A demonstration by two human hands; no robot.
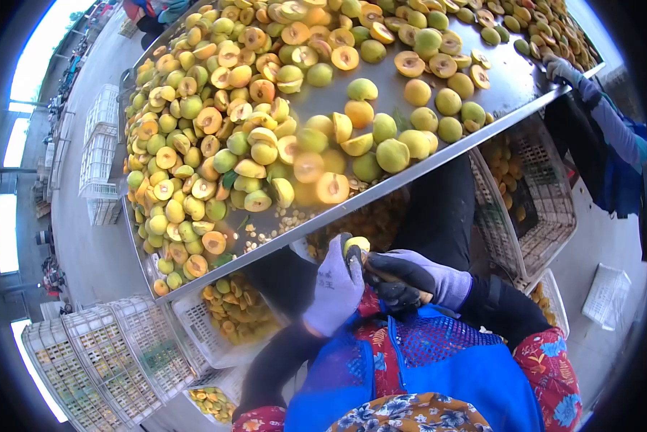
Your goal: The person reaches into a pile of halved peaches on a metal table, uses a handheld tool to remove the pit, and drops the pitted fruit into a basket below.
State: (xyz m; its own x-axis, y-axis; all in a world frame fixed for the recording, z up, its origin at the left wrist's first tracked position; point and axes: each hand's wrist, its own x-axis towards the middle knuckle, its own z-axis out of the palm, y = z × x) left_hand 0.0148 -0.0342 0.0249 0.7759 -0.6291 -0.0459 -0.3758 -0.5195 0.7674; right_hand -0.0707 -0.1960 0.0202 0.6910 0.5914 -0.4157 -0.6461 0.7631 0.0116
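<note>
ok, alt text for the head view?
Two gloved hands, left hand and right hand, hold a small green fruit with a wooden-handled tool below a metal table heaped with whole and halved fruit; white crates stand nearby.

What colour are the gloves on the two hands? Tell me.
Pale lavender-grey on the left hand; the right hand adds black at the fingers. Head view.

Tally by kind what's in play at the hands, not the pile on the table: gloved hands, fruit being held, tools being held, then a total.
Own gloved hands: 2, left hand and right hand
Co-worker's gloved hand: 1
Held fruit: 1, in the left hand
Held tool: 1, in the right hand
Total: 5
</note>
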